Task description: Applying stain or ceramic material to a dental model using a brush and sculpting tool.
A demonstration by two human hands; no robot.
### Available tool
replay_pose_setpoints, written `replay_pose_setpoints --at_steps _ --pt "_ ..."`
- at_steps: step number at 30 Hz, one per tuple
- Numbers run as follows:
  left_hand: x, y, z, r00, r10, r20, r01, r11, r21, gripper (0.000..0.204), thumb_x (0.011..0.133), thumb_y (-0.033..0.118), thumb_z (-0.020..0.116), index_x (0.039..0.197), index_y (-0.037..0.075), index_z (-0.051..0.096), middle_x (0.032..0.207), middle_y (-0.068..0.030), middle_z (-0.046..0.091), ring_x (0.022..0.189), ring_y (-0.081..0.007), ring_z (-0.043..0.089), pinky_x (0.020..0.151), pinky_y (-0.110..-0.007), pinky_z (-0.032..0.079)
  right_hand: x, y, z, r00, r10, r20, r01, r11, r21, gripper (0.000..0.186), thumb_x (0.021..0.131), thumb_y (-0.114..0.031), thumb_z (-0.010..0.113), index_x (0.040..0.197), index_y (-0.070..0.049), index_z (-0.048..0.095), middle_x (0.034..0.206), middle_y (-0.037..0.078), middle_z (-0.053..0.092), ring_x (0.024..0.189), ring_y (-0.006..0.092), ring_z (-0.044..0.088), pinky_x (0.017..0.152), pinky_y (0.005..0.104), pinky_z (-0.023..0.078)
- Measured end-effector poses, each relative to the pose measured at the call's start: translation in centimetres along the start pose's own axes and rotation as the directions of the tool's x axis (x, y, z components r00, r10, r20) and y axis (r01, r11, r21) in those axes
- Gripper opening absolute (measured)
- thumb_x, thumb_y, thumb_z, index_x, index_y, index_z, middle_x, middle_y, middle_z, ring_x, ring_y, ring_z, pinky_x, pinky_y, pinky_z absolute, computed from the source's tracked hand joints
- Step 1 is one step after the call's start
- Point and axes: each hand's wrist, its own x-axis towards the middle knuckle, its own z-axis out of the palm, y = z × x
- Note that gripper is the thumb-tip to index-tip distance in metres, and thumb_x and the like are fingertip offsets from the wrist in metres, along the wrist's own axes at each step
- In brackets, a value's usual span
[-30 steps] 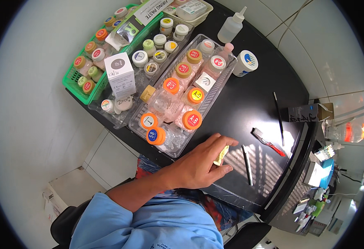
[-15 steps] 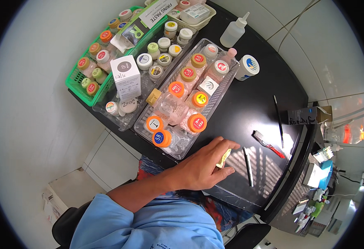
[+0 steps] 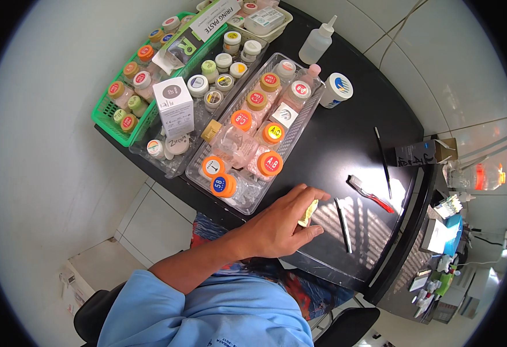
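Observation:
My left hand (image 3: 279, 226) rests on the black tabletop (image 3: 346, 144) near its front edge, fingers closed around a small pale yellow piece (image 3: 308, 213) pinched between thumb and fingers. Just right of the hand lies a thin dark tool (image 3: 342, 224). Just beyond the hand, up and to the left, stands a clear tray (image 3: 308, 118) of jars with orange lids. My right hand is out of sight.
A red-handled toothbrush (image 3: 370, 194) and a thin black brush (image 3: 383, 162) lie to the right. A second clear tray (image 3: 172, 165) with a white box (image 3: 174, 106), a green basket (image 3: 106, 118) of small jars, a squeeze bottle (image 3: 318, 41) and a white tub (image 3: 336, 90) stand farther back.
My left hand stays at the same spot on the table with the yellow piece; only the view has shifted slightly.

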Motion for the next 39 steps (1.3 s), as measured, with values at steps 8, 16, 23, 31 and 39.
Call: replay_pose_setpoints --at_steps 8,16,23,31,39 --pt "0.6 0.0 -0.5 0.998 -0.05 -0.023 0.05 0.999 -0.017 0.062 0.093 0.006 0.087 0.149 0.006 0.06 0.111 -0.0042 0.063 0.094 -0.0099 0.063 0.081 -0.028 0.055 -6.5 -3.8 8.7 0.983 0.179 0.03 -0.18 0.983 0.019 0.024 0.087 -0.016 0.08 0.106 -0.001 0.083 0.086 0.016 0.081 0.074 0.0315 0.079 0.071 0.0421 0.062" --pt "0.0 0.1 -0.6 0.984 -0.176 -0.042 0.164 0.965 -0.205 0.062 0.095 0.007 0.089 0.149 0.004 0.058 0.114 -0.0036 0.061 0.091 -0.0068 0.064 0.082 -0.025 0.056 9.6 -21.0 -11.1 0.443 -0.028 -0.896 0.188 0.98 0.062 0.029 0.09 -0.004 0.088 0.119 -0.002 0.081 0.09 0.012 0.073 0.075 0.0264 0.072 0.067 0.0357 0.056" --pt "-1.4 1.5 -1.2 0.936 -0.352 0.018 0.349 0.919 -0.185 0.067 0.092 0.0 0.088 0.151 0.004 0.056 0.119 -0.003 0.057 0.097 -0.0046 0.064 0.084 -0.021 0.055 18.2 -17.4 -12.6 0.183 -0.157 -0.97 0.086 0.986 -0.144 0.029 0.087 -0.011 0.094 0.112 -0.003 0.082 0.098 0.013 0.068 0.089 0.0321 0.067 0.079 0.0431 0.054" --pt "-0.8 0.8 -0.8 0.975 -0.209 -0.078 0.206 0.978 -0.044 0.052 0.09 0.014 0.093 0.133 0.003 0.068 0.114 -0.0057 0.071 0.101 -0.0089 0.065 0.09 -0.028 0.056 19.1 -17.4 -14.7 0.252 -0.346 -0.904 0.18 0.934 -0.308 0.012 0.1 0.003 0.073 0.11 0.001 0.067 0.103 0.017 0.073 0.091 0.038 0.072 0.079 0.0477 0.056" --pt "-0.6 1.1 -0.8 0.987 -0.157 -0.027 0.159 0.982 0.106 0.053 0.092 0.009 0.091 0.138 0.002 0.066 0.122 -0.0059 0.069 0.111 -0.0114 0.066 0.099 -0.029 0.054 20.2 -19.0 -14.1 0.352 -0.501 -0.791 0.333 0.857 -0.395 0.036 0.092 0.002 0.078 0.127 -0.004 0.077 0.084 0.006 0.063 0.06 0.0235 0.063 0.055 0.0374 0.049"
